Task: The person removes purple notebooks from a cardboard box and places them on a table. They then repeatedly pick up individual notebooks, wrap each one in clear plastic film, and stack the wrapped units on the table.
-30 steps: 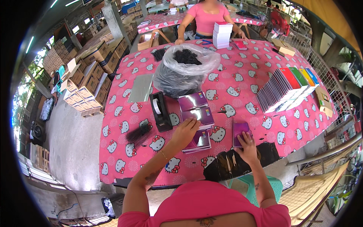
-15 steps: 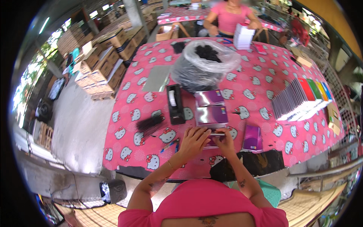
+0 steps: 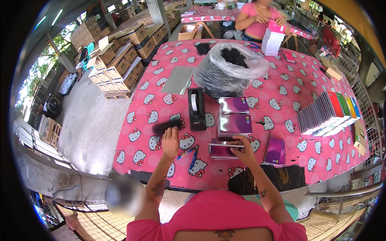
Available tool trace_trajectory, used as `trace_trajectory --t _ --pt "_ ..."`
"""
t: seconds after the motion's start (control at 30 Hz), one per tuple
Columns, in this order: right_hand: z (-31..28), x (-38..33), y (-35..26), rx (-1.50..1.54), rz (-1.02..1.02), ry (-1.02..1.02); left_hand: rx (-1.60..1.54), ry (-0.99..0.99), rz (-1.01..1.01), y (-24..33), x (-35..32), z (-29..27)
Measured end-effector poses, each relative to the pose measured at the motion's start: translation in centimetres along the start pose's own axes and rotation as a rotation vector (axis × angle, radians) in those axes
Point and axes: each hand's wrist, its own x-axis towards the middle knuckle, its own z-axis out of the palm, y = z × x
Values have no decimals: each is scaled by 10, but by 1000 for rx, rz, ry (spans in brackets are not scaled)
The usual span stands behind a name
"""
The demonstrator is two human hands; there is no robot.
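Note:
My left hand (image 3: 171,141) is at the bundle of thin black strands (image 3: 161,127), with its fingertips pinched on the bundle's right end. My right hand (image 3: 243,149) grips the right side of a purple notebook (image 3: 220,150) lying in front of me, thumb and fingers at its raised upper edge. A row of small holes runs along the notebook's near edge. Just beyond it are a stack of purple notebooks (image 3: 234,123) and another purple stack (image 3: 234,105). One more purple notebook (image 3: 275,150) lies to the right of my right hand.
A black tape dispenser (image 3: 197,116) stands left of the stacks; blue-handled tools (image 3: 193,157) lie near me. Farther back are a plastic bag of black strands (image 3: 225,76) and a clear sheet (image 3: 177,80). Coloured notebooks (image 3: 321,114) stand in a row at right. A co-worker (image 3: 261,22) handles notebooks opposite.
My left hand has left the notebook and moved left to the black strands. My right hand stays on the notebook. The co-worker's hands have come together above the white stack. The view has shifted.

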Motion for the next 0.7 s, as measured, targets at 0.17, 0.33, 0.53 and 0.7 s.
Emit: trace_trajectory --t 0.17,0.33,0.53,0.7 --pt "-12 5 18 -152 -95 -75 -416 -152 13 75 5 -37" --pt "-12 6 9 -167 -47 -83 -684 -164 -59 109 1 -42" --pt "-12 7 12 -116 -55 -82 -742 -112 -44 106 1 -36" --pt "-14 7 13 -112 -42 -95 -760 -115 -10 104 7 -37"
